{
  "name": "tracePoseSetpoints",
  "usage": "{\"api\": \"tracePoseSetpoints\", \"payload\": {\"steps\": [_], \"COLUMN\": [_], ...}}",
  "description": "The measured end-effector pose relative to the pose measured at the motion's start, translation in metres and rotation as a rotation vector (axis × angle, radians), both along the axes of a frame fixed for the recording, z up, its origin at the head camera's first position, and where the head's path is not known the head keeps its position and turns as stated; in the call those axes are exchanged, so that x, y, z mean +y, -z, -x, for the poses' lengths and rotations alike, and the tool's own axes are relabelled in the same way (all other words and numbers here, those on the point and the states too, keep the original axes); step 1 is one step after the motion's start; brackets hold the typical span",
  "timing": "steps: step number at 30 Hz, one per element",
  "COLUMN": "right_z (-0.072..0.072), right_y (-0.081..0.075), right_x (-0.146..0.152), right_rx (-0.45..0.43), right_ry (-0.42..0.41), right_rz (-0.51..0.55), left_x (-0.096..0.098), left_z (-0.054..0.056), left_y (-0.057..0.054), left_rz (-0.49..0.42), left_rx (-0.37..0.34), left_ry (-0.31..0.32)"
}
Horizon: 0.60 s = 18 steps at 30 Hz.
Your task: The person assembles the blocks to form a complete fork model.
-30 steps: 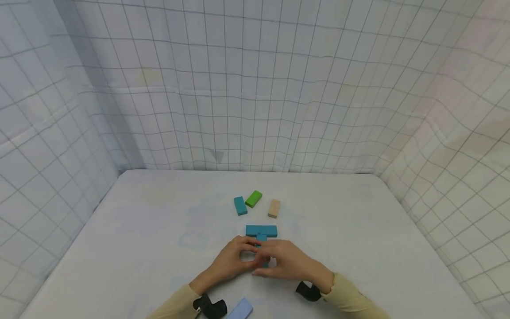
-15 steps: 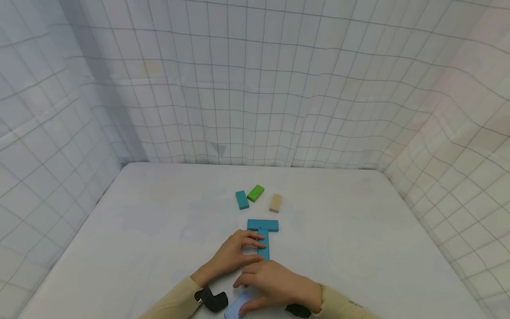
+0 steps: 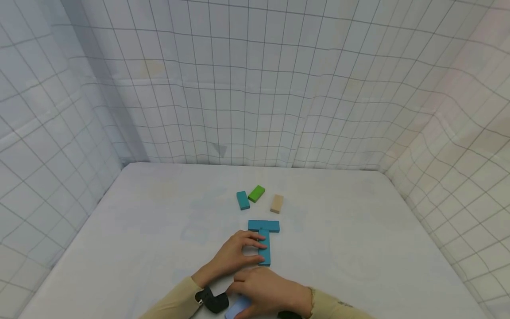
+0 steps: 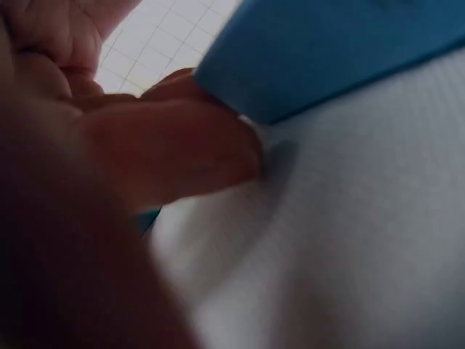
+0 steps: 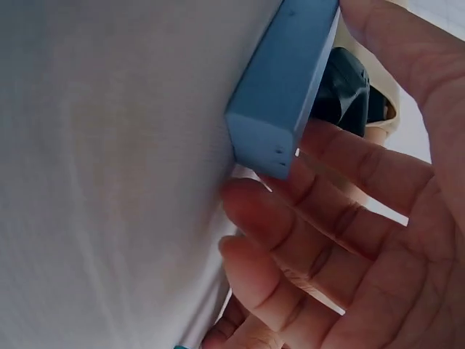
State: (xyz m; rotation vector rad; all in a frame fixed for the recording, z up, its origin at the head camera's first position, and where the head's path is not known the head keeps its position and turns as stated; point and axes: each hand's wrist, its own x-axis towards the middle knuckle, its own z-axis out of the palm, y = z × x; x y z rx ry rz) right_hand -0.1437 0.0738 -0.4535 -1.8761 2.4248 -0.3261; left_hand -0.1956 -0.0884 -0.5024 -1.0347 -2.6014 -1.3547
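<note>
1. Half-curled, my right hand (image 3: 268, 287) has the pale blue block (image 3: 240, 306), at seven o'clock from the stem block (image 3: 265, 252), between thumb and fingers; a lopsided pinch could let it slip.
2. My left hand (image 3: 233, 254), loosely bowed and gripping nothing, rests fingertips on the stem block from nine o'clock; uneven pressure could skew it from the crossbar block (image 3: 264, 226) at twelve.
</note>
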Motion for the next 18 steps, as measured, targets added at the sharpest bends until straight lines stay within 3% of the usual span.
{"api": "tracePoseSetpoints", "payload": {"steps": [10, 18], "right_z": [0.0, 0.003], "right_y": [0.001, 0.001], "right_x": [0.006, 0.021], "right_rx": [-0.088, -0.085], "right_ry": [0.004, 0.066], "right_rz": [-0.002, 0.007], "left_x": [0.001, 0.001], "left_z": [0.0, -0.001], "left_y": [-0.001, 0.0], "left_rz": [0.0, 0.01], "left_rx": [0.009, -0.028], "left_ry": [0.003, -0.013]}}
